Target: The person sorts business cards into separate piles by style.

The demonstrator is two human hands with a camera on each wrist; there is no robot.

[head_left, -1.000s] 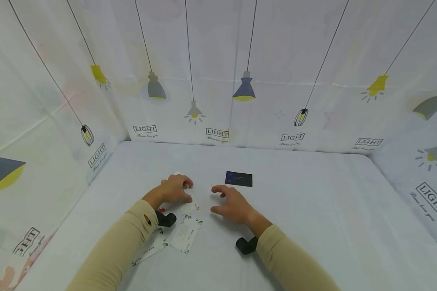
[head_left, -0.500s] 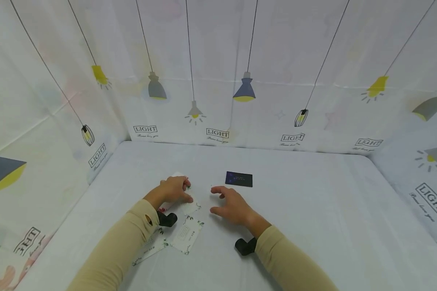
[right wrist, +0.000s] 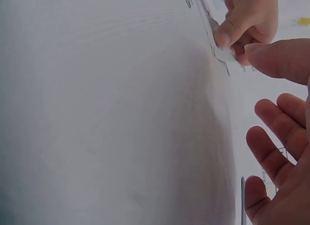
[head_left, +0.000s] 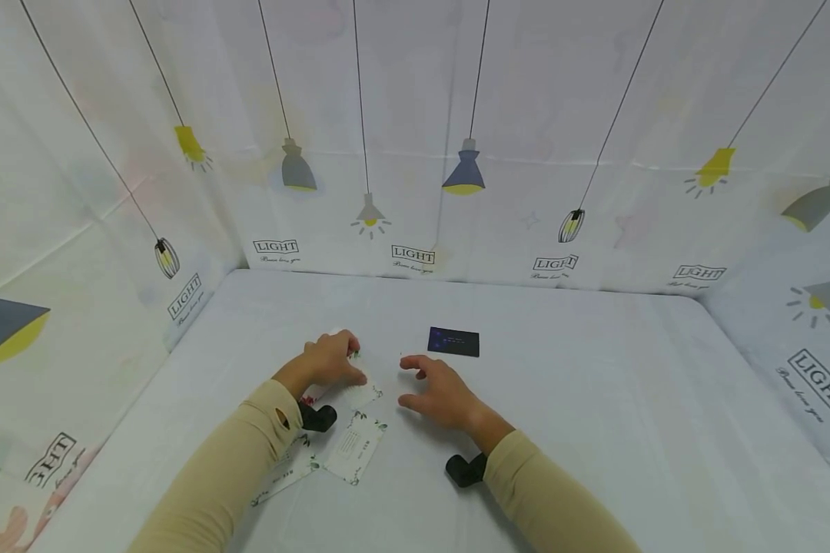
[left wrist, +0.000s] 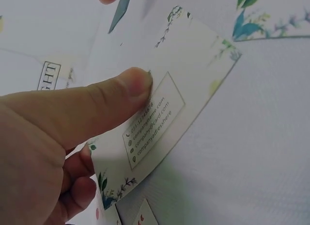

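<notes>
Grip on the left is a pinch: the left hand (head_left: 330,359) holds a white card (head_left: 364,393), thumb flat over its printed face and fingers curled behind, left of the middle of the table (head_left: 581,399). Pressing at the border of the framed text probably steadies the sheet while leaving most lines readable; a slight bow suggests thin, flexible card stock with crisp straight edges and leafy corners. Across a small gap, the right hand (head_left: 437,390) grips nothing, fingers loosely bent and thumb apart, perhaps to be near the held card. Toward the near side, a green-leaved card (head_left: 356,449) lies flat; just beside it, nearer the left edge, a second leafy card (head_left: 285,473) is partly hidden by the left sleeve (head_left: 221,453). Red print (head_left: 309,400) shows by the left wrist, its shape mostly covered. Nearer the far edge lies a smooth black rectangular card (head_left: 453,342), its separate place likely making it easy to tell apart.
</notes>
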